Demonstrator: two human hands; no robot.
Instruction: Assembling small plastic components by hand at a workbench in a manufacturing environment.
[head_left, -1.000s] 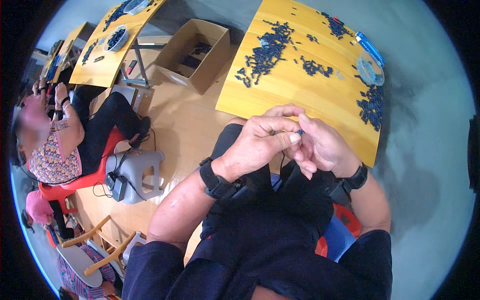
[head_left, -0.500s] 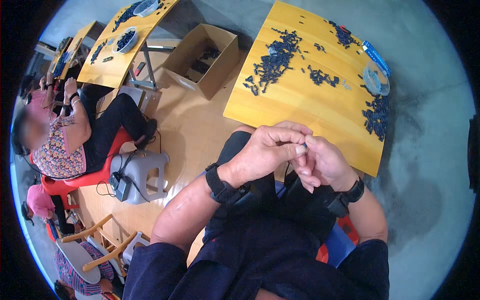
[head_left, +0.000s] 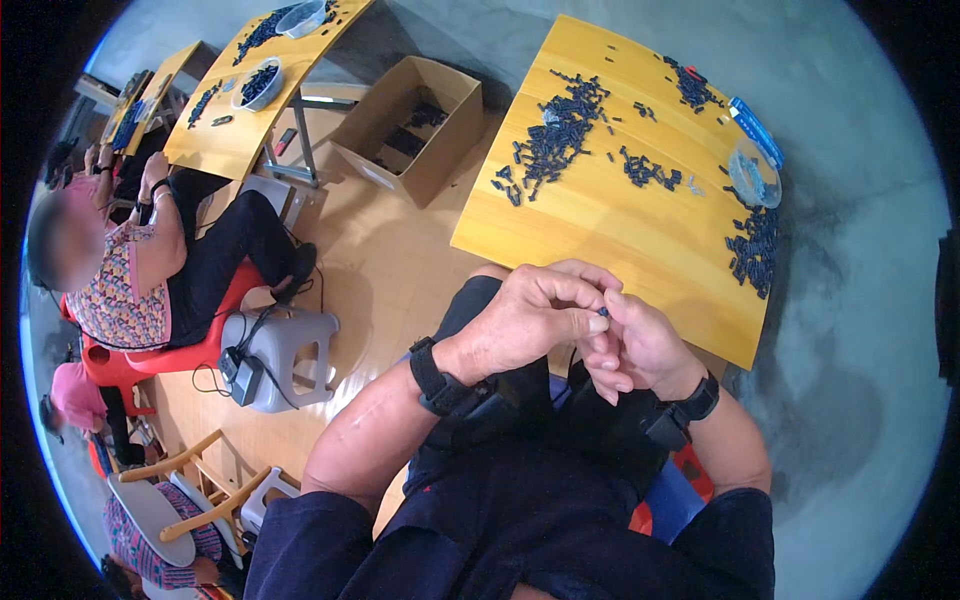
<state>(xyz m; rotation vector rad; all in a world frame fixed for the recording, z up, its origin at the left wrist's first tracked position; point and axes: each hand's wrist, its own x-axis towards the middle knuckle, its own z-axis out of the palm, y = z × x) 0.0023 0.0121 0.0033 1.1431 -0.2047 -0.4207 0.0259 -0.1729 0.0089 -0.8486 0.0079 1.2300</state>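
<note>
My left hand [head_left: 535, 312] and my right hand [head_left: 642, 340] meet above my lap, just short of the table's near edge. Between the fingertips of both hands is a small dark plastic part [head_left: 603, 311], mostly covered by the fingers. The left thumb and forefinger pinch it from one side, the right thumb and fingers from the other. On the yellow table [head_left: 590, 225] lie loose piles of small black parts: a large pile [head_left: 563, 125] at the left, a smaller cluster [head_left: 650, 168] in the middle and a dense pile [head_left: 755, 250] at the right edge.
A clear plastic tub [head_left: 752, 175] and a blue box [head_left: 755, 132] stand at the table's right edge. An open cardboard box [head_left: 410, 130] sits on the floor to the left. Beyond a grey stool [head_left: 285, 355], a seated person [head_left: 130, 270] works at another table [head_left: 215, 150].
My view has shifted slightly, so the table sits a little lower. Both hands keep their pinch on the small part, with only slight finger movement.
</note>
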